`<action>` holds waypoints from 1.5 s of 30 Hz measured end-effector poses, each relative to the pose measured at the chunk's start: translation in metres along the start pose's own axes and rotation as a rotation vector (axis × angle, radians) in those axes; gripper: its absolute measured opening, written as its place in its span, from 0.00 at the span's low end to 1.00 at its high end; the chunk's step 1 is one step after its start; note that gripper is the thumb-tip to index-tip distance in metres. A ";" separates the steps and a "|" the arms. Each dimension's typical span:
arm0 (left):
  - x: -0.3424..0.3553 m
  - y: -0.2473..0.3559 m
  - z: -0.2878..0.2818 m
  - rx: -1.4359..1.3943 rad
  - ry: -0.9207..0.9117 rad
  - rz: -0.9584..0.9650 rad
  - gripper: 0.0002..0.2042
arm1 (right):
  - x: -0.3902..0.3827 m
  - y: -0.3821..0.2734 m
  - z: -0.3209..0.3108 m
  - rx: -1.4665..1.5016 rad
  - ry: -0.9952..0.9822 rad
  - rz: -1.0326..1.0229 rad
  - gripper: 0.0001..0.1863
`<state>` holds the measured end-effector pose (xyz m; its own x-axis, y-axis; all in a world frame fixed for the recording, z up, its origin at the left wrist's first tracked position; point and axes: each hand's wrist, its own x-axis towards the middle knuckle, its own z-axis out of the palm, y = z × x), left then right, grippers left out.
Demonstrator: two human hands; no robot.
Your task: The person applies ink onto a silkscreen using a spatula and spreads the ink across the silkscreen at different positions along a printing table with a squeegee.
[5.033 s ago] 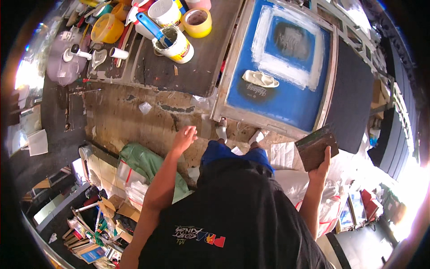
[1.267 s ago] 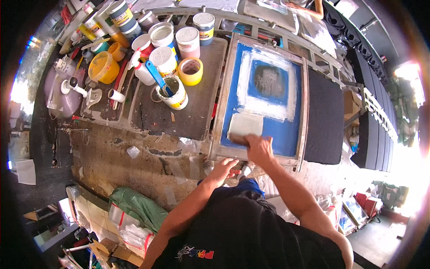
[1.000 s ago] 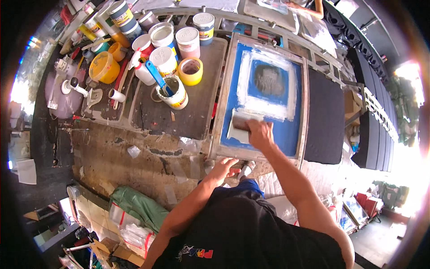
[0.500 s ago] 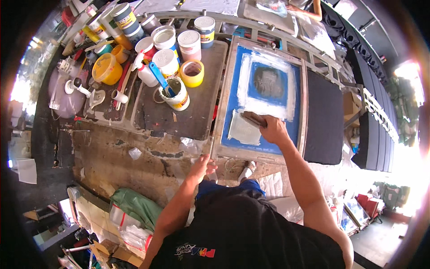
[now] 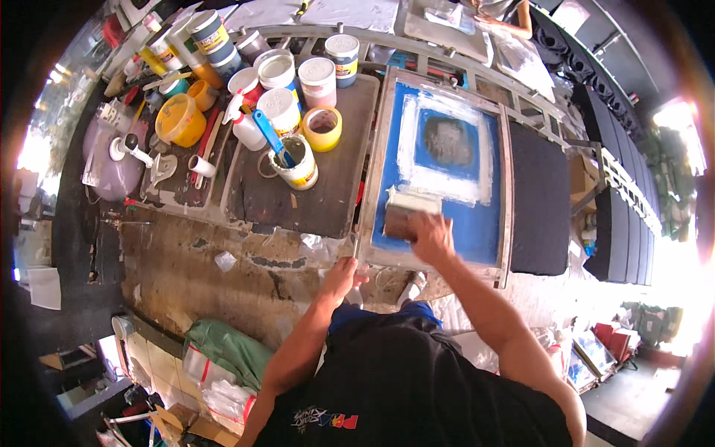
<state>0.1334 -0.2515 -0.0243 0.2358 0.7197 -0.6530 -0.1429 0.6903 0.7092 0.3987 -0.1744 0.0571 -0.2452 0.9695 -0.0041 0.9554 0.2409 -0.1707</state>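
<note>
My right hand (image 5: 433,240) is closed on a brown squeegee (image 5: 399,222), pressed against the blue mesh of a printing screen (image 5: 484,237) in its lower left part. Pale ink (image 5: 415,199) lies just beyond the squeegee. A white band frames a dark grey patch (image 5: 449,141) farther up the mesh. At the near left corner of the screen frame (image 5: 363,246), my left hand (image 5: 342,279) has its thumb and curled fingers against the frame; its grip is partly hidden.
Left of the screen, a dark board (image 5: 320,212) holds an open ink tub (image 5: 298,167) with a blue-handled tool (image 5: 269,132), a yellow tape roll (image 5: 322,129) and several lidded tubs. A spray bottle (image 5: 244,123) and yellow bucket (image 5: 181,119) stand farther left. Black panels (image 5: 538,201) lie right. Another person's arm (image 5: 514,26) shows far off.
My right hand has drawn the squeegee toward me and slightly left, across the pale ink patch. My left hand has shifted slightly toward the frame corner.
</note>
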 end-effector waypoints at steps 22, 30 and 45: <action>0.079 -0.003 -0.013 0.422 0.149 0.133 0.25 | -0.109 0.206 -0.028 1.444 0.605 0.951 0.21; 0.083 0.016 0.026 1.161 0.427 0.560 0.22 | -0.147 0.234 -0.013 1.597 0.557 1.027 0.20; -0.022 0.013 0.265 0.885 -0.261 0.094 0.35 | -0.492 0.097 -0.168 1.420 1.198 1.418 0.35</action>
<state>0.3808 -0.2781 0.0692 0.4845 0.6567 -0.5780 0.5882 0.2444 0.7709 0.6401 -0.6207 0.2081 0.8962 0.1547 -0.4157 -0.4184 -0.0166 -0.9081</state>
